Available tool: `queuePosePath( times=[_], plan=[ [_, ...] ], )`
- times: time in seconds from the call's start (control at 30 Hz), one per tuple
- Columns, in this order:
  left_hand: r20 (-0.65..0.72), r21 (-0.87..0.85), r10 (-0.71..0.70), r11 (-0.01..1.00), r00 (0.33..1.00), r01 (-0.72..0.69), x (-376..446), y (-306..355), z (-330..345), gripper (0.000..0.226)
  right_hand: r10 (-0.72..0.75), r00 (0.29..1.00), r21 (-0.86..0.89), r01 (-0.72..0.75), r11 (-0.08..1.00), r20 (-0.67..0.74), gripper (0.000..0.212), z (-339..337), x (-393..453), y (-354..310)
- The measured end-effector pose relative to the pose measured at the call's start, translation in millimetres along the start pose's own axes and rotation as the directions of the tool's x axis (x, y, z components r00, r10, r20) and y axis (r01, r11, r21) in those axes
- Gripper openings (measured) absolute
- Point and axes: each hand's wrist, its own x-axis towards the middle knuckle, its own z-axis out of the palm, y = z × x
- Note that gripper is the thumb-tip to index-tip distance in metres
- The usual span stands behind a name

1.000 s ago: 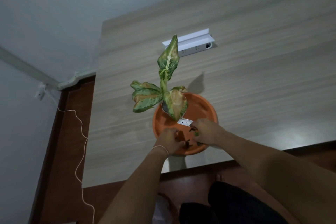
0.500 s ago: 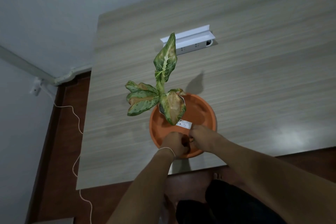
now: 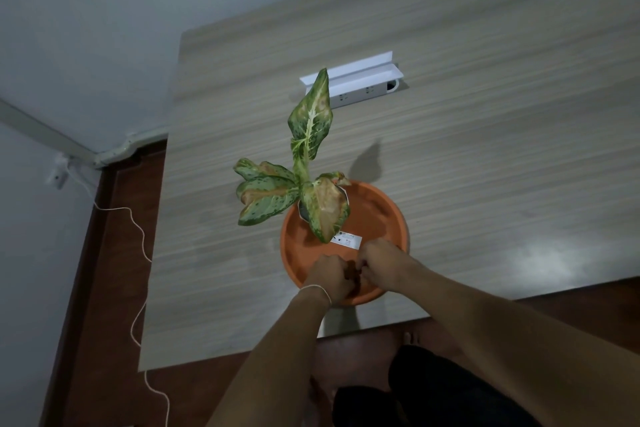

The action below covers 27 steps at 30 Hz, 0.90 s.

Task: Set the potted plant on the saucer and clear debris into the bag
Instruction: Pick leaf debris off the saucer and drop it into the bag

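The plant stood on the orange saucer near the desk edge. Both hands, left and right, met over the saucer's near rim, fingers curled together around small dark debris; how firmly, I cannot tell.

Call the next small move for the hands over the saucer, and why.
Probably lift both hands together off the orange saucer, carrying the pinched debris toward a bag. The left hand and right hand meet at its near edge around dark bits, and the potted plant already sits on it. No bag is in view.
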Motion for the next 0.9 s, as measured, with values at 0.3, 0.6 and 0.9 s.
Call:
queuePosePath(
  times=[0.3,0.6,0.9],
  plan=[
    [-0.177,-0.233,-0.173,0.964,0.969,0.129,-18,-20,-14,0.016,-0.091,0.992,-0.092,0.083,0.992,-0.09,0.021,-13,0,-22],
    [-0.301,-0.406,-0.283,0.902,0.911,0.146,-61,-58,-26,0.013,-0.221,0.969,-0.144,0.205,0.968,-0.109,0.023,5,0,-71],
    [-0.359,-0.502,-0.42,0.84,0.834,0.207,-124,-117,-27,0.007,-0.366,0.928,-0.158,0.352,0.923,-0.071,0.025,21,8,-137]
  ],
)
